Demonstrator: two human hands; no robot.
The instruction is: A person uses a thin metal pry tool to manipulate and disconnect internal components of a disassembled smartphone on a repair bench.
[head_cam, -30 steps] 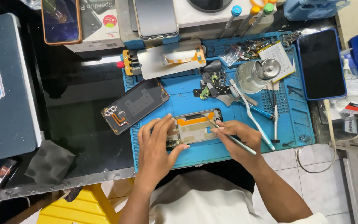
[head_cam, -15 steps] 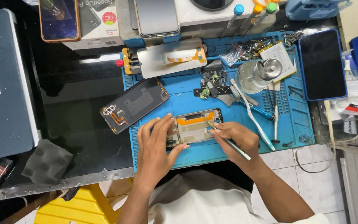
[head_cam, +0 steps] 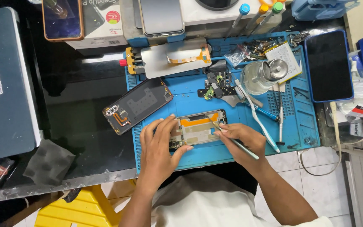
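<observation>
while the opened phone frame [head_cam: 198,128] lies flat near the front edge of the blue repair mat [head_cam: 232,157], the left hand [head_cam: 161,147] pins its left end, fingers curled over the edge and closed on it. right hand [head_cam: 242,138] pinches a slim metal tool [head_cam: 237,142] pen-style, tip on the frame's right side. judged: light, stiff, thin, fragile; orange flex [head_cam: 198,121] and bare board exposed, so hold by the outer rim only. likely slides on the mat if unpinned. black back cover [head_cam: 137,105] lies apart, up-left.
</observation>
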